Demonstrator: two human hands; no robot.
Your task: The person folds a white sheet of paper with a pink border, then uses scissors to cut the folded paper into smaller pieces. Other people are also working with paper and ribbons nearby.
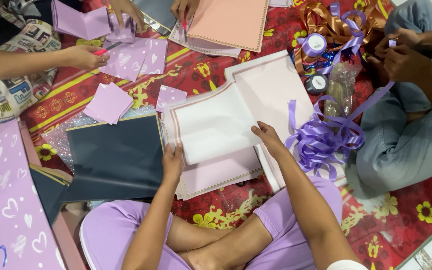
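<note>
Crossed legs (226, 245) on red floral mat (216, 205); both hands' grip pinching white paper sheet (211, 122): left hand (172, 162), right hand (270, 140).

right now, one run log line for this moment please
left hand: grips white sheet | right hand: pinches its right edge | beside: dark sheet, purple ribbon

We see matt white paper sheets (211, 125), a glossy dark plastic sheet (116, 157), shiny satin purple ribbon (321, 142) and a patterned red cloth mat (226, 200).
</note>
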